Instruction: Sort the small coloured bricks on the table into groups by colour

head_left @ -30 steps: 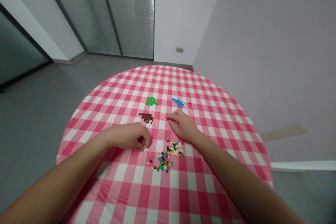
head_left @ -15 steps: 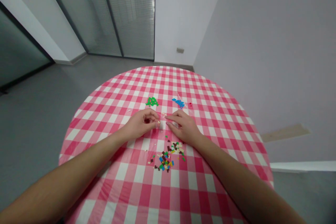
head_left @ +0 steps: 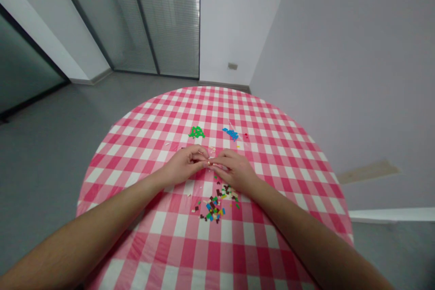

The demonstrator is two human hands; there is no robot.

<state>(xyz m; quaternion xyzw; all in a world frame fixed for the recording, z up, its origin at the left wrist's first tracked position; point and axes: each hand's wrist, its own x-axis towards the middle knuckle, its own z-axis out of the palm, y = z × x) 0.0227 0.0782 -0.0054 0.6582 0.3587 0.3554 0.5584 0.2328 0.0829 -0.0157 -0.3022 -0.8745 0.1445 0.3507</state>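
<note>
Over the middle of the table, my left hand (head_left: 186,164) pinches a small cream building brick (head_left: 209,163) between thumb and fingertips. Meeting it from the other side, my right hand (head_left: 237,170) has its fingertips closed at the same brick, so part of it is hidden. Just beyond the fingertips lie a few pale bricks (head_left: 212,149). Nearer to me spreads a mixed pile of small bricks (head_left: 214,208) in brown, blue, green, yellow and white, with a cream and brown cluster (head_left: 228,191) beside my right wrist.
Farther off sit a heap of green bricks (head_left: 196,132), a heap of blue bricks (head_left: 231,134) and a few red pieces (head_left: 246,136). A red and white checked cloth (head_left: 217,263) covers the round table. Walls and a glass partition (head_left: 170,18) stand behind it.
My right hand has moved left and slightly toward me, bringing its fingertips against the brick in my left hand. A yellow piece near the blue heap and a dark one behind my left hand now show.
</note>
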